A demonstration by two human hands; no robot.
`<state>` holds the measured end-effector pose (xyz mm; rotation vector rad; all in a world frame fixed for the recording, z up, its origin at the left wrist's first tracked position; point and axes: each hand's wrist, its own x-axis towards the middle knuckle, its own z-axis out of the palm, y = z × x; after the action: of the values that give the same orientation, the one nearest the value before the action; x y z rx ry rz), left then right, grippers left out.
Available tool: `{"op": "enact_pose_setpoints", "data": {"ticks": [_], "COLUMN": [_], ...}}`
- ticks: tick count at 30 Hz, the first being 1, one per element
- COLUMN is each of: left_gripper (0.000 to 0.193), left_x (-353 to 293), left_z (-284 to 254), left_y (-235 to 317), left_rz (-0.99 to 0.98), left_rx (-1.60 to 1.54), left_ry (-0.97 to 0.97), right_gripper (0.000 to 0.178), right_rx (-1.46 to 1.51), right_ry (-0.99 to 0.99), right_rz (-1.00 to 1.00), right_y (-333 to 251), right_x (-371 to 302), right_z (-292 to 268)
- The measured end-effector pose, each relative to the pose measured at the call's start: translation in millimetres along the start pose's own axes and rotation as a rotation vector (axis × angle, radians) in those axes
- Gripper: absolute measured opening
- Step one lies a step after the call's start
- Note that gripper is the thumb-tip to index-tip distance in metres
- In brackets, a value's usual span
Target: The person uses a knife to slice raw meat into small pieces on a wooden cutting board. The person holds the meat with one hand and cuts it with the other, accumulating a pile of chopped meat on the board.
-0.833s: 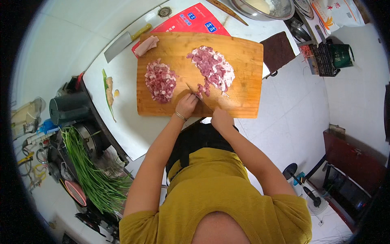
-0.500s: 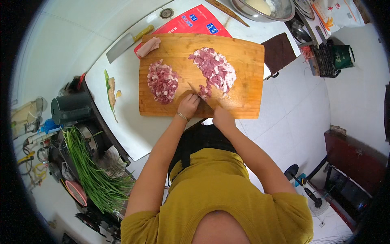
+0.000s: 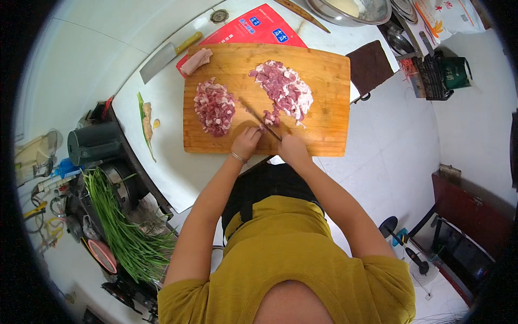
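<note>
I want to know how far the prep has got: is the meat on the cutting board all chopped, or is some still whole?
Mostly chopped: two piles of diced meat lie on the cutting board; one uncut slab rests at its far-left corner.

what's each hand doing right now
Left hand: curled, pressing meat on the board.
Right hand: shut on knife.

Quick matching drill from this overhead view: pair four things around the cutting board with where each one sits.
Things:
1. cleaver
2. small knife
3. diced meat pile
4. green chives

Places:
A. left half of the cutting board
B. in the right hand, blade over the board
C. low on the person's left, off the counter
D. on the white counter, beyond the board's far left corner

Pairs: 1-D, 2-B, 3-A, 4-C
</note>
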<state>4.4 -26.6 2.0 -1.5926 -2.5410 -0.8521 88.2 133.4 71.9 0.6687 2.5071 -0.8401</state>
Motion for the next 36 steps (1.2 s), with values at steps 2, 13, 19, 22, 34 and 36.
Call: {"op": "enact_pose_setpoints", "data": {"ticks": [2, 13, 19, 22, 34, 36], "left_gripper": [0.024, 0.025, 0.023, 0.023, 0.014, 0.015], "left_x": [-3.0, 1.6, 3.7, 5.6, 0.7, 4.8], "left_z": [5.7, 9.7, 10.6, 11.2, -4.7, -6.9], "left_y": [-4.6, -6.6, -4.2, -5.1, 1.0, 3.3], "left_rz": [0.007, 0.033, 0.023, 0.046, -0.250, -0.318], "left_rx": [0.021, 0.112, 0.062, 0.063, -0.088, -0.126], "left_ry": [-0.010, -0.079, -0.052, -0.022, 0.102, 0.096], "right_gripper": [0.019, 0.014, 0.013, 0.013, 0.020, 0.020], "right_rx": [-0.020, -0.091, -0.130, -0.117, -0.050, -0.014], "right_ry": [-0.041, 0.036, 0.024, 0.023, -0.068, 0.006], "right_rz": [0.034, -0.006, 0.012, -0.010, 0.018, -0.023], "right_y": [-8.8, -6.4, 5.7, -17.0, 0.7, -15.4], "right_x": [-14.2, 7.3, -13.0, 17.7, 8.4, 29.8], "right_z": [-11.8, 16.5, 16.0, 19.3, 14.9, 15.5]}}
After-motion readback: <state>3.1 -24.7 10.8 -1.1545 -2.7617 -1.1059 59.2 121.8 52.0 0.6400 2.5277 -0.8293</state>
